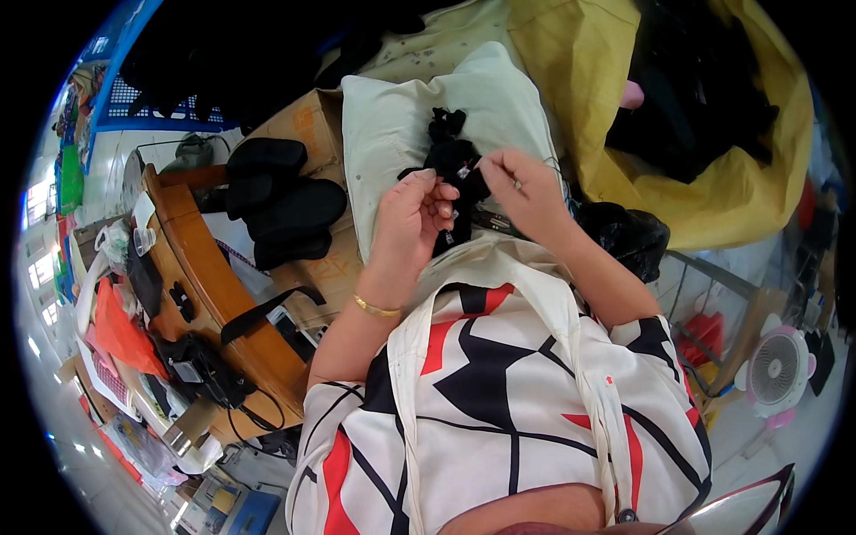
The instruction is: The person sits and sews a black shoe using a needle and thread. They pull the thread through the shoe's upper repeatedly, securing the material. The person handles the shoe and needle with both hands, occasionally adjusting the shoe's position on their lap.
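Several small black cloth pieces (452,159) lie bunched on a pale cushion (383,116) in front of my body; small white marks show on them. My left hand (412,212) is closed over the left side of the black cloth, thumb and fingertips pressed together. To the right, my right hand (528,192) pinches with thumb and forefinger just beside the cloth. Whatever either pinch holds is too small to make out. The two hands are apart, with the black cloth showing between them.
On the left, black padded shapes (290,201) rest by a cardboard box (323,134) and a cluttered wooden table (209,290). At the upper right, a large yellow sack (713,214) holds black cloth. A black plastic bag (624,236) sits near my right forearm; a fan (778,367) stands farther right.
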{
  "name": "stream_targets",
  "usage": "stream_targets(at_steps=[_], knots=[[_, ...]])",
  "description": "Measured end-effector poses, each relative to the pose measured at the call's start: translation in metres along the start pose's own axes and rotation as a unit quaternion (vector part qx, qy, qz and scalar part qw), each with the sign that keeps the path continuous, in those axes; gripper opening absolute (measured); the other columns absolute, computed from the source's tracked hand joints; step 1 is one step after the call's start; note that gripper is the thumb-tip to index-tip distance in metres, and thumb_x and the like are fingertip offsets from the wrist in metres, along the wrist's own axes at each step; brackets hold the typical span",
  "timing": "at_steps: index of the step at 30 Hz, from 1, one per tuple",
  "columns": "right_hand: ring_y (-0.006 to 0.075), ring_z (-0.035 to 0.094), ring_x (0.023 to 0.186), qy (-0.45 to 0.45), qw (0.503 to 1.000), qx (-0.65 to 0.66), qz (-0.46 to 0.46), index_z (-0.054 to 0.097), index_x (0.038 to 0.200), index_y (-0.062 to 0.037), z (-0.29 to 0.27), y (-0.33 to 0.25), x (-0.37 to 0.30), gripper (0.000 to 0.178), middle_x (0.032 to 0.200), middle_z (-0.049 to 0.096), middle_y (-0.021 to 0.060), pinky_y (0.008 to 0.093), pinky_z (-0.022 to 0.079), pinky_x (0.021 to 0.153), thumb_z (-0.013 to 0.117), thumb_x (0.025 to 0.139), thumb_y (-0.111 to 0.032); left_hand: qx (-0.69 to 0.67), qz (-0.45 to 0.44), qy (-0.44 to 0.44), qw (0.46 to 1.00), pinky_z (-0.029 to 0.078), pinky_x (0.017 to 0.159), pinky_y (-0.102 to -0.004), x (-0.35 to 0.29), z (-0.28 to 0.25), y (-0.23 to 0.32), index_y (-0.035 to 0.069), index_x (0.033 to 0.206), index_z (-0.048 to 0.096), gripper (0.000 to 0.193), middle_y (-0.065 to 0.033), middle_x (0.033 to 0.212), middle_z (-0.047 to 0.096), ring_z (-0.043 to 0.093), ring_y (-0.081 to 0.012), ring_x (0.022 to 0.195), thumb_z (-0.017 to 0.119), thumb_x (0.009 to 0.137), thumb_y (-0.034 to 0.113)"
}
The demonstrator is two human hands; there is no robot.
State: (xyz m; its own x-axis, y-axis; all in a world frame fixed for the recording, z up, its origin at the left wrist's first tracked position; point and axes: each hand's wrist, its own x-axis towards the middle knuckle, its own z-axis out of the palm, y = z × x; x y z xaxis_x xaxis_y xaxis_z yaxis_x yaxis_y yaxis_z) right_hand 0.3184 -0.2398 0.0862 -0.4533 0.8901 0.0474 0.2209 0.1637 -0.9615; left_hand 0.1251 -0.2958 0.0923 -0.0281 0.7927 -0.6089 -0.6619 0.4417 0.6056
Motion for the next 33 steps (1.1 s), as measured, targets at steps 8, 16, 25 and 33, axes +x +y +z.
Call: stream_targets(at_steps=[8,16,25,33], knots=[[0.0152,0.051,0.071,-0.167,0.981,0.067,0.068,0.062,0.093,0.0006,-0.009,-0.002,0.01,0.015,0.079,0.058,0.0068,0.0292,0.044,0.065,0.062,0.096,-0.014,0.311,0.039,-0.154,0.937,0.048,0.077,-0.021,-0.005,-0.002,0.04,0.003,0.12,0.064,0.027,0.001,0.097,0.068,0.061,-0.006,0.085,0.065,0.096,0.016],[0.0206,0.058,0.073,-0.115,0.992,0.001,-0.056,0.063,0.095,-0.0013,-0.004,-0.007,0.008,0.008,0.084,0.062,0.0079,0.0292,0.047,0.068,0.062,0.095,-0.009,0.39,0.006,-0.2,0.899,0.047,0.071,-0.0216,-0.006,-0.017,0.038,0.0,0.104,0.069,0.015,0.0038,0.087,0.065,0.056,-0.004,0.08,0.069,0.092,0.009],[0.0077,0.06,0.073,-0.201,0.963,0.143,0.106,0.065,0.1,-0.0006,-0.03,-0.014,0.013,0.009,0.08,0.065,0.0014,0.0239,0.05,0.068,0.062,0.096,-0.008,0.618,0.376,-0.164,0.671,0.05,0.081,-0.0379,-0.022,-0.012,0.04,0.007,0.095,0.066,0.02,-0.0074,0.093,0.067,0.06,-0.0299,0.095,0.075,0.077,0.009],[0.0182,0.063,0.069,-0.324,0.946,-0.017,0.023,0.069,0.104,-0.0031,-0.035,-0.033,0.019,0.013,0.083,0.07,0.0078,0.0266,0.05,0.067,0.064,0.093,-0.007,0.629,0.428,-0.191,0.62,0.052,0.086,-0.0391,-0.026,-0.012,0.035,0.008,0.099,0.065,0.03,-0.0062,0.095,0.068,0.063,-0.0296,0.101,0.078,0.072,0.006]])
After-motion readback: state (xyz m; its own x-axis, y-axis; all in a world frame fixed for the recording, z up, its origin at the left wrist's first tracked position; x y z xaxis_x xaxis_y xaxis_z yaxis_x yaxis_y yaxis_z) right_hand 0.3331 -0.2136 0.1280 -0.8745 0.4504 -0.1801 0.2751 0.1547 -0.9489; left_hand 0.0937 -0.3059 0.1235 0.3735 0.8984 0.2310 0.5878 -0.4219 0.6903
